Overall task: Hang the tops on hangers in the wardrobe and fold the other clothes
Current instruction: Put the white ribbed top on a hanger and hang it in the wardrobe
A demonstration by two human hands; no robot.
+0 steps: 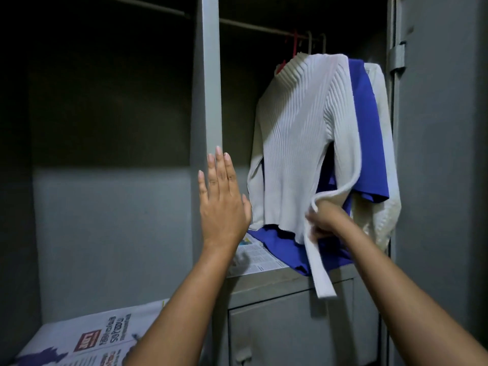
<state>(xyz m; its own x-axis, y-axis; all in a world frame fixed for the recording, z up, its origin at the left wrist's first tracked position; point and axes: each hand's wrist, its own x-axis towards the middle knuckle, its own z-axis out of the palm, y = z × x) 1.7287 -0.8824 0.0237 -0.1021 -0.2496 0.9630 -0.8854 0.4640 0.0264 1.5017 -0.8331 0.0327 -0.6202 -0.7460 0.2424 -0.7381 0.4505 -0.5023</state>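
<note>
grey wardrobe [206, 75], white ribbed top [295, 143] hanging inside, right hand [323, 220] gripping its sleeve

The left hand [223, 200] is raised with its back to the camera, fingers straight, close together and pointing up. The right hand [326, 220] reaches forward on an extended forearm, fingers curled in a pinching grip.

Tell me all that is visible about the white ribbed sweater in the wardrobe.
The white ribbed sweater looks like a soft knit with a high ribbed collar. It hangs from the rail, frontmost of three tops, before a blue top. Its hanger is mostly hidden. The right hand grips one long sleeve, whose cuff dangles below. The left hand is open, apart from it.
</note>
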